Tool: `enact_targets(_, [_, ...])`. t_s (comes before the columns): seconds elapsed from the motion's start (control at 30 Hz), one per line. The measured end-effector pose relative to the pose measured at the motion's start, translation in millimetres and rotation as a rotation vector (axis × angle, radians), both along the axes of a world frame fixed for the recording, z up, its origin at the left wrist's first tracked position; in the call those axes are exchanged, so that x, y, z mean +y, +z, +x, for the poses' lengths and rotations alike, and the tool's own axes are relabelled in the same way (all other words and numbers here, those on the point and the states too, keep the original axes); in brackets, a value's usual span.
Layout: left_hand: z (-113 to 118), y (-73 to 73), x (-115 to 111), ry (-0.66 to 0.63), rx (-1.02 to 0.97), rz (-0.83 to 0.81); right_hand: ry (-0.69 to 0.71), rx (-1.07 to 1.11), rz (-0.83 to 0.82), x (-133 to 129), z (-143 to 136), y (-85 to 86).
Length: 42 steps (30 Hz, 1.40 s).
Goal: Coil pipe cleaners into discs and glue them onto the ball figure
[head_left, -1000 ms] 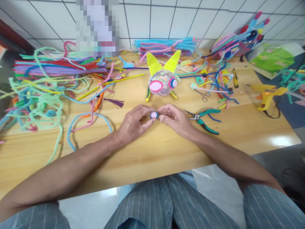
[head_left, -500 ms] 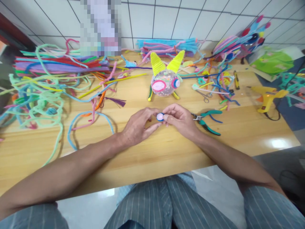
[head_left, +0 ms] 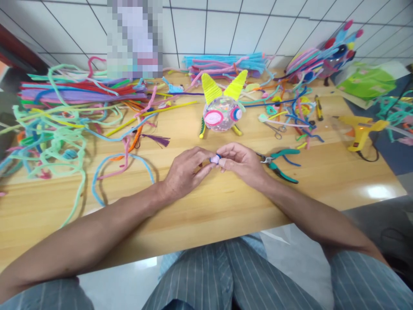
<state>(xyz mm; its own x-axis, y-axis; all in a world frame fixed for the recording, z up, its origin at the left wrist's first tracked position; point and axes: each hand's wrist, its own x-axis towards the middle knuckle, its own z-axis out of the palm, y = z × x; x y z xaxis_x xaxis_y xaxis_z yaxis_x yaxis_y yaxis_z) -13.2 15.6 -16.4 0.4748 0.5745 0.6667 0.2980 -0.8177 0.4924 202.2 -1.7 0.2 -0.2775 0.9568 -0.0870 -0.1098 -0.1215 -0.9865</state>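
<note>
Both the left hand and right hand pinch a small round fuzzy coil, pink with a blue rim, just above the smooth wooden surface. Teal-handled pliers lie beside the right hand.

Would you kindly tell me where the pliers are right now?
In the head view, the pliers lie on the table just right of the right hand, in front of the scissors.
</note>
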Motion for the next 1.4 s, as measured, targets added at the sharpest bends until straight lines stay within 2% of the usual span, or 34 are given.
enact_targets(0.1, [0.5, -0.1, -0.7, 0.005, 0.017, -0.004, -0.013, -0.024, -0.007, -0.3, -0.6, 1.0])
enact_targets(0.2, [0.8, 1.9, -2.5, -0.023, -0.011, -0.074, -0.042, -0.061, 0.003, -0.8, -0.9, 1.7])
enact_targets(0.43, [1.7, 4.4, -5.3, 0.001, -0.146, -0.545, -0.069, -0.093, 0.098, -3.0, -1.2, 0.4])
enact_targets(0.53, [2.1, 2.8, -5.5, -0.012, -0.17, -0.635, -0.065, -0.103, 0.125, -4.4, -0.6, 0.5])
enact_targets(0.93, [2.4, -2.6, -6.2, -0.006, -0.16, -0.577, -0.105, -0.23, 0.207, -8.0, -2.9, 3.7])
enact_targets(1.4, [4.3, 2.5, -6.8, -0.011, -0.163, -0.578, -0.109, -0.231, 0.204, -9.4, -4.0, 1.7])
